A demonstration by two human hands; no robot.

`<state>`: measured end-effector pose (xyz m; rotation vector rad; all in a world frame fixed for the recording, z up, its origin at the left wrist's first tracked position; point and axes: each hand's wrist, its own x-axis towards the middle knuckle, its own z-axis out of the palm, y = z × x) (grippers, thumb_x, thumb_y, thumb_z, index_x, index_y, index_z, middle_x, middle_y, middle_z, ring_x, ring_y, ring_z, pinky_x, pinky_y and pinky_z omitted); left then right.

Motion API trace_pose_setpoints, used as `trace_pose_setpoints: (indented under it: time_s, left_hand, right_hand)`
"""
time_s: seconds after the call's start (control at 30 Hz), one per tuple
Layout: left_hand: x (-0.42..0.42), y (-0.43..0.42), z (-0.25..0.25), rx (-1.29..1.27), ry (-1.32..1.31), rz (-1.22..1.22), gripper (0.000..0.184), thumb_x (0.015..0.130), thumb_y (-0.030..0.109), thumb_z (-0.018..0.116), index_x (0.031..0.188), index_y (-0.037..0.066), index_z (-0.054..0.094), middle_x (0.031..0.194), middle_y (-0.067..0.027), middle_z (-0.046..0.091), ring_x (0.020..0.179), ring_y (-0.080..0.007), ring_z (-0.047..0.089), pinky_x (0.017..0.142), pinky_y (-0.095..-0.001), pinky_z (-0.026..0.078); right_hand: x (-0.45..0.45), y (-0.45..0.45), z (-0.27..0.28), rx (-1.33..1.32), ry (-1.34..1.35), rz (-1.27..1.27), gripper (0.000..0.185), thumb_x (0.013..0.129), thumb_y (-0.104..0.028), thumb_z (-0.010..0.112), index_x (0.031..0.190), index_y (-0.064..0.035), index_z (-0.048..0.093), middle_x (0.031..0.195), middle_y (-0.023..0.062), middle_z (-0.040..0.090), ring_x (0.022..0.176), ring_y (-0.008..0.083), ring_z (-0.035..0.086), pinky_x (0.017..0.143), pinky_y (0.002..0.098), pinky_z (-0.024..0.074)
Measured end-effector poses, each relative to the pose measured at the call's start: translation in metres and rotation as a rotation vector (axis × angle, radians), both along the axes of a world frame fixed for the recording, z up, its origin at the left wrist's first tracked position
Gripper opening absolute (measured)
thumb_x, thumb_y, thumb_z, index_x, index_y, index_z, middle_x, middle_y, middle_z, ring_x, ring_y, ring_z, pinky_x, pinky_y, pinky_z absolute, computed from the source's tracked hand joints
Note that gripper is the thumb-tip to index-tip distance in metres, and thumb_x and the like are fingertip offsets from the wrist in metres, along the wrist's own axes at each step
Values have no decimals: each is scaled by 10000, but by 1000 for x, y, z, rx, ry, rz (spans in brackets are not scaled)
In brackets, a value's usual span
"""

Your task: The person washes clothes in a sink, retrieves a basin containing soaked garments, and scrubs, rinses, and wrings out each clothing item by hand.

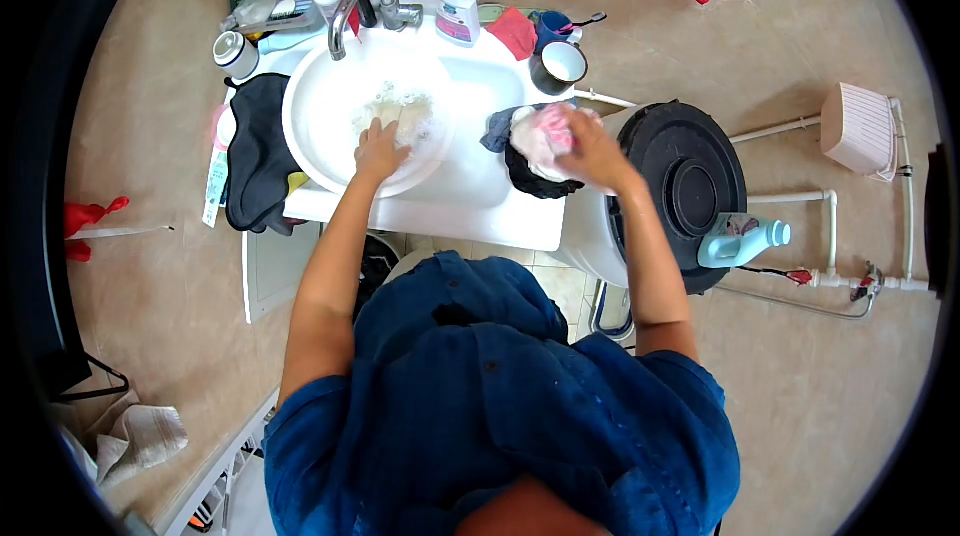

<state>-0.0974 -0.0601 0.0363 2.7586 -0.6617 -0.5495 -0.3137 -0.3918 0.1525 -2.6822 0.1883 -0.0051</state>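
Observation:
My left hand (380,150) reaches into a white round basin (302,141) standing in the sink. Its fingers are spread and rest at a pale beige cloth (404,118) among suds. On the right side of the sink, my right hand (596,152) has its fingers bent over a pink and white cloth (548,132), though the fingertips are partly hidden. That cloth lies on top of a small heap, with a black cloth (535,180) beneath it and a grey-blue cloth (496,132) at its left.
A curved metal faucet (345,18) hangs over the basin. Behind stand a white bottle (458,8) and a dark mug (558,66). A black cloth item (258,151) drapes over the left edge. A black-lidded barrel (680,151) carries a light blue bottle (742,242).

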Motion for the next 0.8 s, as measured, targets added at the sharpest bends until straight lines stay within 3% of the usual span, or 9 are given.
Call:
trace_pose_setpoints:
  time_s: [0.1,0.3,0.4,0.5,0.53,0.63,0.67,0.77,0.8]
  left_hand:
    - [-6,13,-7,163,3,-87,646,770,387,686,1345,174,482,1487,-127,304,1312,-367,369,1015,-508,390]
    - [48,22,-72,134,242,80,735,748,359,737,1398,235,416,1460,-176,297,1278,-386,388,968,-534,407]
    - [19,14,-24,74,-195,209,779,744,298,753,1421,232,374,1484,-193,256,1248,-388,428,951,-485,444]
    - [20,17,-40,115,41,54,826,748,253,754,1448,197,319,1508,-194,201,1251,-398,422,932,-443,466]
    - [27,24,-62,43,-22,20,682,794,212,702,1405,143,407,1434,-210,363,1180,-357,509,883,-407,487]
    - [52,27,-73,-647,543,390,481,835,238,642,1284,92,547,1180,-217,596,1025,-305,615,804,-385,505]
    - [51,24,-56,-692,534,445,406,850,223,624,1224,73,582,1095,-175,624,979,-260,616,798,-366,496]
    - [23,-6,-1,-799,437,479,296,879,224,590,1079,15,650,928,-108,681,854,-188,628,763,-342,484]
    - [16,-13,0,-819,358,402,317,878,255,594,1054,-4,647,931,-125,682,821,-208,638,739,-355,491]
  right_hand:
    - [0,23,-3,-143,146,-165,975,647,-285,781,1471,-218,262,1487,172,276,1380,386,255,1081,589,250]
    - [2,37,25,-165,-48,-129,762,704,-243,744,1388,-142,425,1425,189,374,1330,391,339,1068,542,293]
    - [29,63,38,97,-312,-128,556,759,-194,705,1278,-78,539,1330,195,484,1233,380,450,1040,463,350]
    - [65,110,15,662,-170,-140,398,889,-185,615,1262,-60,556,1285,173,546,1180,307,517,1022,375,374]
    - [79,126,2,877,-44,-171,433,924,-241,579,1316,-69,514,1320,133,521,1196,269,493,1024,365,366]
    - [117,168,-53,1268,240,-324,601,969,-418,492,1462,-112,334,1479,115,349,1321,245,356,1066,384,320]
    - [127,171,-87,1422,304,-360,706,956,-512,463,1496,-119,236,1542,138,207,1408,287,204,1103,423,274]
    - [160,193,-131,1611,342,-796,725,936,-549,465,1510,-191,204,1559,102,174,1407,333,168,1080,451,291]
    - [168,202,-125,1604,261,-887,716,937,-504,496,1442,-29,318,1494,174,305,1378,321,293,1094,440,307]
